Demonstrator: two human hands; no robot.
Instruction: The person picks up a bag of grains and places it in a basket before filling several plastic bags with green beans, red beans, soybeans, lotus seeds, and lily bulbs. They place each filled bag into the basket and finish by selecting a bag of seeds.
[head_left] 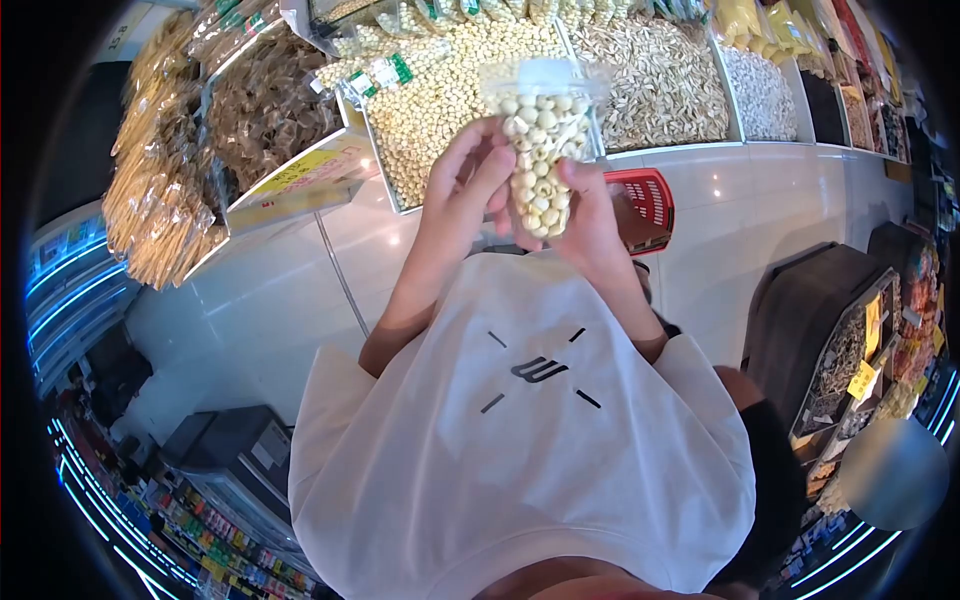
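Note:
A clear plastic bag [541, 165] filled with pale round seeds is held upright in front of my chest. My left hand [477, 178] grips its left side, the thumb pressed on the front. On the lower right side, my right hand [588, 208] holds it with its thumb on the plastic; its other fingers are hidden behind the bag. Behind the bag lies a bin of similar pale seeds [420, 135], and to its right a bin of flat whitish slices [655, 85].
A red basket [640, 210] is just right of my right hand. Packaged dried goods [165, 170] fill displays at left. A dark display case [810, 320] stands at right, a grey freezer [235, 460] at lower left. Tiled floor [260, 310] shows between.

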